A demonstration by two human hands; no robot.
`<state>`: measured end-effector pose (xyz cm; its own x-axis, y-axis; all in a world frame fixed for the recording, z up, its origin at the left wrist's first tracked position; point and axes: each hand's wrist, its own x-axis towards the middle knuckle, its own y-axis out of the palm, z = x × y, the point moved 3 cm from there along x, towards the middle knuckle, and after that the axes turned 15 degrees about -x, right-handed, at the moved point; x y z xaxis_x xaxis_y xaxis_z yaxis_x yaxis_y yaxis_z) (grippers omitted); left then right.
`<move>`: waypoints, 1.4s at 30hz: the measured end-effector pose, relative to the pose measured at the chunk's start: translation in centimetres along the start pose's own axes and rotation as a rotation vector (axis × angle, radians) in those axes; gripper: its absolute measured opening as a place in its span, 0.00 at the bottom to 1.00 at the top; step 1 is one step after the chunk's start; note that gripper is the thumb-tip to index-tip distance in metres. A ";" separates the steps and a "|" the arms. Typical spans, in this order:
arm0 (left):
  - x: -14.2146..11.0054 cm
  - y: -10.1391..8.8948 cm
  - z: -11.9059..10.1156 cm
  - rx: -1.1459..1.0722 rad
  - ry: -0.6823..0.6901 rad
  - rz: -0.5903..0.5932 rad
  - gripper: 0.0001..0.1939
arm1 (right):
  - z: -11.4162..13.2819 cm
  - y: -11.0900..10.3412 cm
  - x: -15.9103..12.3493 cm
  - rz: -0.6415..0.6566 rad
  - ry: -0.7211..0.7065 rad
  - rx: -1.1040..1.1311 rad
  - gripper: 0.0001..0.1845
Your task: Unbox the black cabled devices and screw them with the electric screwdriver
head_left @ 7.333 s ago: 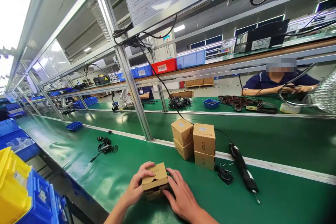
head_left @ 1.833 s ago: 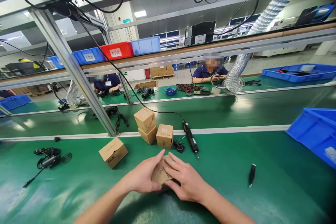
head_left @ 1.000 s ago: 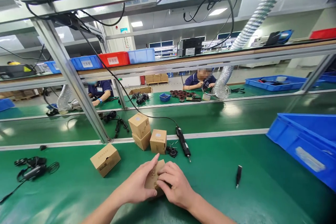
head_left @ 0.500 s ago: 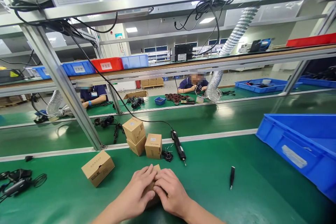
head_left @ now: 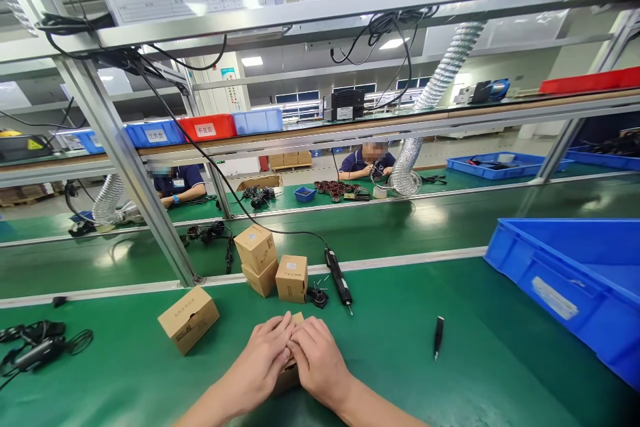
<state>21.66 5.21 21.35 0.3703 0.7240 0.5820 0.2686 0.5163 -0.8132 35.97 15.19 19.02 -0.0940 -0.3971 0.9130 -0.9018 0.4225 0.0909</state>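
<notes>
Both hands are closed over a small brown cardboard box at the front middle of the bench, hiding most of it. My left hand covers its left side and top, fingers together. My right hand lies over the right side, fingers bent on the top, the two thumbs close together. Beyond them stand a single carton and two stacked cartons. Another closed carton sits to the left. Near the single carton lie a round black part and a black electric screwdriver.
A small black hand tool lies on the right of the green bench. A large blue bin stands at the right edge, black corded parts at the left. A metal post rises behind the cartons. Two people work across the bench.
My right thumb has shifted slightly up and left, closer to the left thumb, on the box top. The whole view has tilted a little; the bench items stay in place.
</notes>
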 end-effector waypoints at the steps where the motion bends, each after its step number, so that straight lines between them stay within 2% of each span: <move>1: 0.0 0.1 0.2 -0.018 0.005 -0.012 0.30 | -0.1 -0.1 0.1 0.007 -0.010 0.019 0.05; 3: -0.1 0.2 0.6 -0.061 0.017 -0.025 0.34 | -0.5 -0.6 0.3 0.034 -0.029 0.065 0.08; 6: 0.0 0.4 0.6 -0.088 0.011 -0.023 0.50 | -1.2 -1.5 0.5 0.079 -0.031 0.123 0.15; 9: 0.2 0.2 -0.2 -0.060 -0.049 -0.005 0.52 | -1.9 -2.2 0.5 0.106 -0.019 0.158 0.17; 11: 0.3 -0.3 -1.2 -0.025 -0.013 0.001 0.47 | -2.2 -2.4 0.5 0.117 -0.023 0.168 0.17; 14: 0.2 -1.2 -2.5 0.054 0.102 -0.037 0.26 | -2.4 -2.8 0.4 0.116 -0.042 0.152 0.15; 16: 0.0 -1.6 -2.7 0.137 0.123 -0.071 0.17 | -2.5 -3.2 0.5 0.070 -0.062 0.110 0.13; 19: 0.0 -1.5 -2.4 0.197 0.166 -0.119 0.13 | -2.1 -4.0 0.4 0.007 -0.193 0.020 0.08; 22: 0.3 -1.3 -1.7 0.066 0.204 -0.240 0.12 | -1.2 -4.1 -0.1 0.044 -0.390 -0.076 0.07; 24: 0.5 -1.2 -1.2 -0.031 0.196 -0.321 0.12 | -0.8 -3.8 -0.5 0.045 -0.463 -0.154 0.10; 28: 0.9 -1.3 -1.2 -0.112 0.203 -0.368 0.10 | -0.4 -2.7 -1.2 0.060 -0.492 -0.229 0.05; 31: 0.9 -1.7 -1.4 -0.187 0.187 -0.352 0.08 | -0.4 -2.2 -1.5 0.087 -0.454 -0.226 0.02; 33: 0.5 -2.1 -0.8 -0.288 0.174 -0.311 0.03 | -0.4 -2.2 -1.5 0.075 -0.430 -0.249 0.02; 34: 0.3 -2.1 -0.1 -0.337 0.172 -0.264 0.08 | -0.4 -2.2 -1.5 0.069 -0.422 -0.260 0.03; 37: -0.5 -1.6 2.4 -0.405 0.182 -0.063 0.51 | -0.5 -2.3 -1.6 0.047 -0.409 -0.307 0.06; 38: -0.7 -1.3 3.2 -0.410 0.182 -0.018 0.60 | -0.5 -2.3 -1.7 0.039 -0.410 -0.320 0.06; 40: -1.0 -0.9 4.4 -0.413 0.181 -0.006 0.62 | -0.6 -2.2 -1.9 0.033 -0.415 -0.334 0.07; 42: -1.0 -0.6 4.6 -0.402 0.159 -0.048 0.58 | -0.6 -2.0 -2.3 0.046 -0.417 -0.319 0.05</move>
<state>16.99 6.25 21.23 0.4729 0.6074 0.6383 0.6024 0.3059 -0.7373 38.23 15.79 17.01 -0.3489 -0.6353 0.6889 -0.7254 0.6485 0.2308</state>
